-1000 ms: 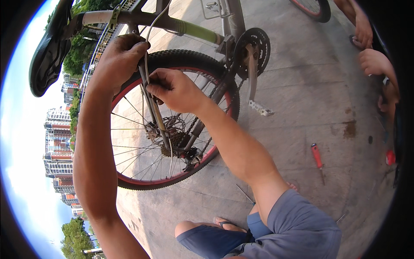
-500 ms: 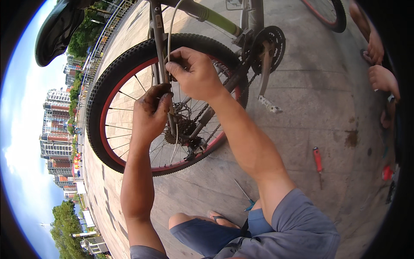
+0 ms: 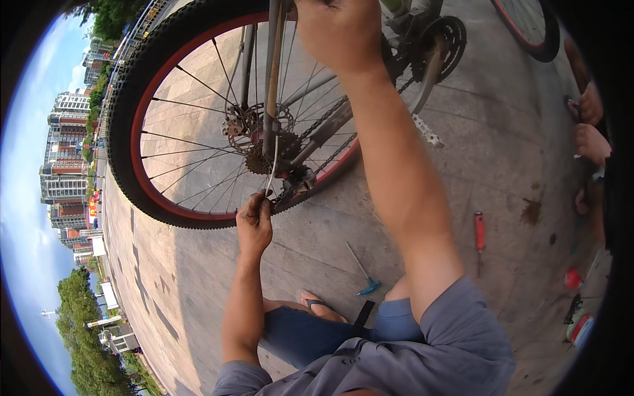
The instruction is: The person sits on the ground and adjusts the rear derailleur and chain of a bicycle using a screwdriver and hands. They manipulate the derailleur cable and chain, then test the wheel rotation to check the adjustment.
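Note:
My left hand (image 3: 254,221) pinches the lower end of a thin pale cable (image 3: 273,165) beside the rear derailleur (image 3: 298,185). The cable runs up along the grey seat stay (image 3: 273,72) of a bicycle. My right hand (image 3: 340,36) is at the top edge, closed beside the upper frame; its fingertips are cut off, so what they hold is hidden. Behind the cable is the rear wheel, with a black knobby tire (image 3: 119,142) and a red rim (image 3: 137,132). The cassette (image 3: 264,155) sits at its hub.
A blue-handled tool (image 3: 370,286) with a thin shaft and a red-handled screwdriver (image 3: 479,231) lie on the paving. The crankset (image 3: 446,49) and pedal (image 3: 428,131) stick out at right. Another person's hands (image 3: 591,142) and a second wheel (image 3: 548,49) are at the right edge.
My left hand has gone down along the cable, from the seat stay to below the derailleur. My right hand sits higher in view. The view has shifted, showing the wheel higher and larger.

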Motion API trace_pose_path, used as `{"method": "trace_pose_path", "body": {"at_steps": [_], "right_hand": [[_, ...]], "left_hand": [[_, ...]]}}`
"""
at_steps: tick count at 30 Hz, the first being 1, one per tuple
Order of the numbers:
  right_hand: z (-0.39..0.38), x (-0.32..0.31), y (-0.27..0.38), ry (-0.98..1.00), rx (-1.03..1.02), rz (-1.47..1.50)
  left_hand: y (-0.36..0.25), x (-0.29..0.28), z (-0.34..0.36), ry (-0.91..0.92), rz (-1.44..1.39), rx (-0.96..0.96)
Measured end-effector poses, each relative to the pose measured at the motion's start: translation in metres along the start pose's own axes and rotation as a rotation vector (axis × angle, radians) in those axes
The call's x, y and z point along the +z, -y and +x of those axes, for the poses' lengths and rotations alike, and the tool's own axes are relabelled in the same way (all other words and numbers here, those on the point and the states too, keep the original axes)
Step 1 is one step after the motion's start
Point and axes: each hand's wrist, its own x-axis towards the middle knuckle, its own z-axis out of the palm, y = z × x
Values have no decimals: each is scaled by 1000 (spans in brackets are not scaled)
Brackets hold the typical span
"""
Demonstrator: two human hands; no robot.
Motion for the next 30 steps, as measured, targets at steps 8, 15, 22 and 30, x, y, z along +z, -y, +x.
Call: {"method": "trace_pose_path", "body": {"at_steps": [8, 15, 22, 30], "right_hand": [[60, -10, -4, 29, -63, -130], [101, -7, -8, 139, 194, -6], [109, -4, -1, 282, 455, 2], [109, -8, -12, 328, 508, 71]], "left_hand": [[11, -2, 11, -129, -5, 98], [9, -1, 10, -41, -72, 28], [8, -5, 10, -21, -95, 5], [-58, -5, 36, -154, -24, 218]]}}
